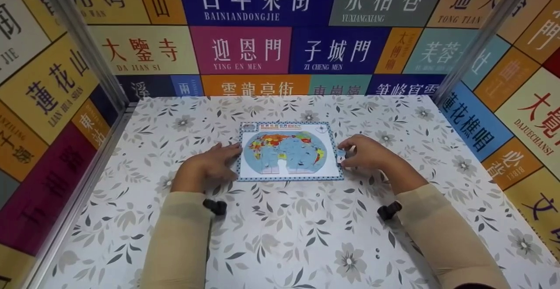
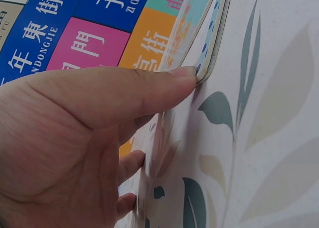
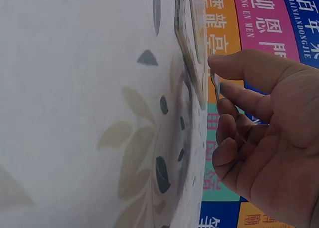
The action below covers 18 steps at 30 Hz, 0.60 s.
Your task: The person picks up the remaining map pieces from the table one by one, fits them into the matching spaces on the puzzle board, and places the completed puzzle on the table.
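A world map jigsaw puzzle (image 1: 302,153) with a blue dotted border lies flat on the table, a white gap showing in its lower middle. Along its left side rests my left hand (image 1: 213,163), and the thumb (image 2: 169,83) touches the near left corner of the board in the left wrist view. Just off the right edge, my right hand (image 1: 366,152) pinches a small puzzle piece (image 1: 341,159) between thumb and fingers. Seen edge-on in the right wrist view, that piece (image 3: 215,83) is held upright above the table.
The table (image 1: 288,245) has a white cover with grey flowers and leaves. Panels with large Chinese characters (image 1: 245,50) wall it in at the back and both sides. Small black devices (image 1: 214,207) sit at both wrists.
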Motion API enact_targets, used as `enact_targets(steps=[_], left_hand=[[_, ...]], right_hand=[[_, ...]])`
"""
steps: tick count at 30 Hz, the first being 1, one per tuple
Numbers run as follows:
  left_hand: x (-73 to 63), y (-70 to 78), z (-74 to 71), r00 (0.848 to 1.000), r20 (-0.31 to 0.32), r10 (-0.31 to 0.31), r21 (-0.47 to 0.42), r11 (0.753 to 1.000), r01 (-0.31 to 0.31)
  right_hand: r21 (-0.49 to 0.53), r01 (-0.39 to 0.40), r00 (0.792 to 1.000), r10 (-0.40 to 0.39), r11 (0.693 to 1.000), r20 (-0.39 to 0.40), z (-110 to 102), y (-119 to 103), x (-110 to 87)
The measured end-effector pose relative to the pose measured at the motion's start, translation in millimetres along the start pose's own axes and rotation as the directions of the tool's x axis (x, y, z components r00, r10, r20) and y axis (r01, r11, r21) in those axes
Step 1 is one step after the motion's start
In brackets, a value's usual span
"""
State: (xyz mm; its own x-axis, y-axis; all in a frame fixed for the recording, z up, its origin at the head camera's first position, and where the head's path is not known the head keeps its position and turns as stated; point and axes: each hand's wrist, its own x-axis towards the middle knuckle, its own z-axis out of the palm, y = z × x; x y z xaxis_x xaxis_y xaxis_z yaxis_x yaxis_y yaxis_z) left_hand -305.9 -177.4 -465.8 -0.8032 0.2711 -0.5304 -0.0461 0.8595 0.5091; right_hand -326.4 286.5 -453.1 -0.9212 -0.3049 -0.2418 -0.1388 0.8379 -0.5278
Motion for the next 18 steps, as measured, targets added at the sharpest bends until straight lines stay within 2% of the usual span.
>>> enact_targets(steps=[4,10,18], left_hand=[[0.8,-0.4,0.5,1.0,-0.004,0.009,0.026,1.0,-0.009],[2.4,0.7,0.2,0.999,0.003,-0.034,-0.003,0.999,0.034],[2.7,1.8,-0.5,0.999,0.005,-0.043,-0.01,0.999,0.043]], right_hand=[[-0.01,0.028,1.0,-0.028,1.0,-0.006,2,-8,-1.9],[0.016,0.062,0.998,-0.062,0.998,0.007,8,-20,-0.4],[0.017,0.128,0.991,-0.129,0.992,0.023,20,-45,4.3]])
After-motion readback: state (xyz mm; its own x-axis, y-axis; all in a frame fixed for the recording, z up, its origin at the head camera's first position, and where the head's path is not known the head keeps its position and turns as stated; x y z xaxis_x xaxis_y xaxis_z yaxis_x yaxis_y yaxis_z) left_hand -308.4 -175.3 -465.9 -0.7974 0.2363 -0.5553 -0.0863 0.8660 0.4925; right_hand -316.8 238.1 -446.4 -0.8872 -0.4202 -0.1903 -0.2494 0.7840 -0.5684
